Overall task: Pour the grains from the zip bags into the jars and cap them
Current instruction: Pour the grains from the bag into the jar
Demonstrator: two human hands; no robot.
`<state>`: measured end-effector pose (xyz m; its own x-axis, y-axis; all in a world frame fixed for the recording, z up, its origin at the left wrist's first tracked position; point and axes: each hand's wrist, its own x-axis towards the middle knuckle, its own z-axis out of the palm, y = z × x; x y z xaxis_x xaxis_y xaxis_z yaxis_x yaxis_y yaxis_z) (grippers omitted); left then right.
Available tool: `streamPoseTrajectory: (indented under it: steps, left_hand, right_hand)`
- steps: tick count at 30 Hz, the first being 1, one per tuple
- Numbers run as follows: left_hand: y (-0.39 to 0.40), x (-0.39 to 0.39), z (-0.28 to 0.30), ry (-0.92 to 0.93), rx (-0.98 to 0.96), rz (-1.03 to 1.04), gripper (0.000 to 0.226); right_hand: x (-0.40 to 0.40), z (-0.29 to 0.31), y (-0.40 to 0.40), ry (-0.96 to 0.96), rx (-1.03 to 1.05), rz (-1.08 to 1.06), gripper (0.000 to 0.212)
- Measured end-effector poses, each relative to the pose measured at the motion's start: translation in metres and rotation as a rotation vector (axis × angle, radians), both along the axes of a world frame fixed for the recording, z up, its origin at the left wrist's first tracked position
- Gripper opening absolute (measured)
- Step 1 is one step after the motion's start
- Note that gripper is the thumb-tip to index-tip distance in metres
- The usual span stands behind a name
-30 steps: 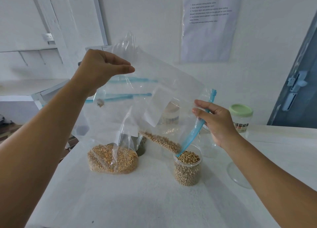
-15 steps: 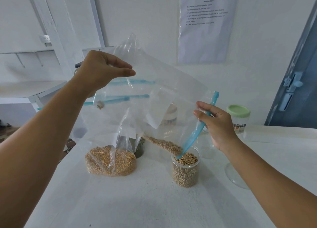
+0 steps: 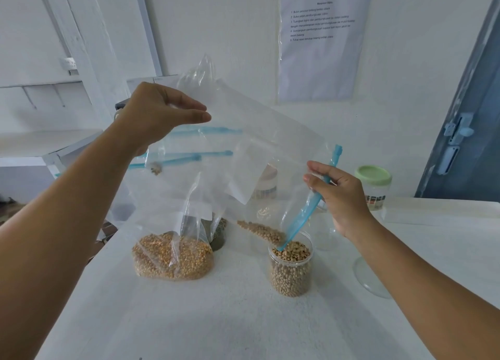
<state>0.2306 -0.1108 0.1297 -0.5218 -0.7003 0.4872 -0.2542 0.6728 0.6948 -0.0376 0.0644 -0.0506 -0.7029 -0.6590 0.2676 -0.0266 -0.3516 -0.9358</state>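
My left hand (image 3: pixel 159 113) pinches the bottom corner of the clear zip bag (image 3: pixel 259 154) and holds it high, at about ten o'clock from the open jar (image 3: pixel 290 270). My right hand (image 3: pixel 338 197) grips the bag's blue zip strip (image 3: pixel 311 205) between thumb and fingers, at about one o'clock above the jar. The bag slopes down to the jar, the zip end touching the beans (image 3: pixel 292 251) heaped at the jar's mouth, with a thin line of beans lying in the bag's lower fold. At nine o'clock from the jar a second bag of yellow grain (image 3: pixel 173 259) sits on the white tabletop (image 3: pixel 230 319). A green-lidded jar (image 3: pixel 374 182) stands at two o'clock, well apart, and a clear lid (image 3: pixel 370 278) lies at three o'clock.
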Motion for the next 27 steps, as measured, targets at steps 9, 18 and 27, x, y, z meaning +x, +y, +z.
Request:
streamPoseTrajectory:
  steps: [9,18,27]
  left_hand:
    - [0.0027,-0.0011,0.0020,0.013,0.020,0.013,0.020]
    - [0.0030,-0.0011,0.0006,0.002,0.019,0.017,0.019]
    - [0.0018,0.0070,0.0042,-0.162,0.009,-0.106,0.042]
  right_hand:
    - [-0.0009,0.0010,-0.0027,0.016,-0.004,-0.006,0.029]
    - [-0.0007,-0.0015,-0.0035,-0.017,0.002,-0.007,0.029]
    - [-0.0039,-0.0008,-0.0013,-0.030,0.002,-0.024,0.028]
